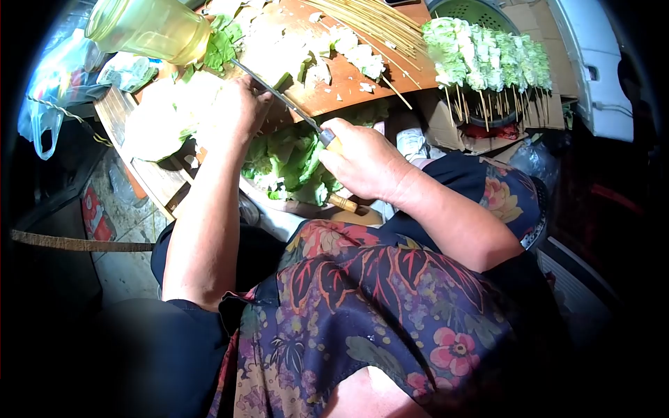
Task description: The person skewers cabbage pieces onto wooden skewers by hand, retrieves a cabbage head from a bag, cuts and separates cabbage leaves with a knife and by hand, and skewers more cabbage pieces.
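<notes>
My right hand [366, 160] is wrapped round the wooden handle of a long knife [286, 99], whose narrow dark blade slants up and left over the cutting board [362, 87]. Close to the blade, my left hand [240, 108] has its fingers curled down among pale cabbage leaves; strong glare hides what they grip. A green leaf piece [223, 45] lies by the knife's tip. Chopped cabbage pieces [355, 52] are scattered over the orange-brown board. Below the board's near edge sits a heap of loose cabbage leaves [289, 160].
A yellowish, see-through jar [150, 31] stands at upper left, near a plastic bag [59, 87]. Bamboo skewers [376, 24] lie at the board's far side. Skewered cabbage [488, 52] rests over a green colander [481, 12] beside cardboard. A turned wooden handle [341, 203] pokes out below the leaves.
</notes>
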### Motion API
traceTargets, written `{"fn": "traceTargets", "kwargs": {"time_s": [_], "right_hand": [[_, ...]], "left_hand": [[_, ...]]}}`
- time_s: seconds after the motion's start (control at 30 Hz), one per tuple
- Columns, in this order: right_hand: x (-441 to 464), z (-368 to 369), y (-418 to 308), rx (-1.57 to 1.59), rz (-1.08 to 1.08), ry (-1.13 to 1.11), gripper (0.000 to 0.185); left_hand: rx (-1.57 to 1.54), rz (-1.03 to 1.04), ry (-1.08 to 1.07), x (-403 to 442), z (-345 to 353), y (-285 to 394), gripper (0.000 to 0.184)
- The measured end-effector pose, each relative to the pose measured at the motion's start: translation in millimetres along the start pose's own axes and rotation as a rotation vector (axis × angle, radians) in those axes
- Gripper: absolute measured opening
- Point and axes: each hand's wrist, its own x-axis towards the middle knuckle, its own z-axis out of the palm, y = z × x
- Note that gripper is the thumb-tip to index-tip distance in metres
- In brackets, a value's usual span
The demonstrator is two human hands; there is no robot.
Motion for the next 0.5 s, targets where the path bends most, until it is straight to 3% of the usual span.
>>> {"fn": "traceTargets", "kwargs": {"time_s": [0.03, 0.1, 0.2, 0.27, 0.37, 0.5], "right_hand": [[4.9, -0.3, 0.9, 0.0, 0.0, -0.001, 0.036], [17.6, 0.3, 1.8, 0.151, 0.284, -0.055, 0.031], [26.9, -2.7, 1.7, 0.142, 0.295, -0.082, 0.027], [31.4, 7.0, 7.6, 0.131, 0.308, -0.079, 0.025], [30.8, 16.8, 17.2, 0.133, 0.275, -0.02, 0.026], [29.3, 21.7, 27.1, 0.188, 0.261, -0.009, 0.031]], "left_hand": [[-0.007, -0.006, -0.01, 2.2, 0.7, -1.3, 0.022], [-0.014, -0.013, -0.022, 3.5, 0.7, -2.1, 0.021], [-0.022, -0.041, -0.03, 2.7, -1.9, -0.3, 0.021], [0.032, -0.029, -0.125, 3.9, -5.5, -0.9, 0.033], [-0.046, -0.035, -0.109, 7.8, 1.5, -12.9, 0.022], [-0.193, -0.164, -0.173, 21.1, 13.9, -39.7, 0.027]]}}
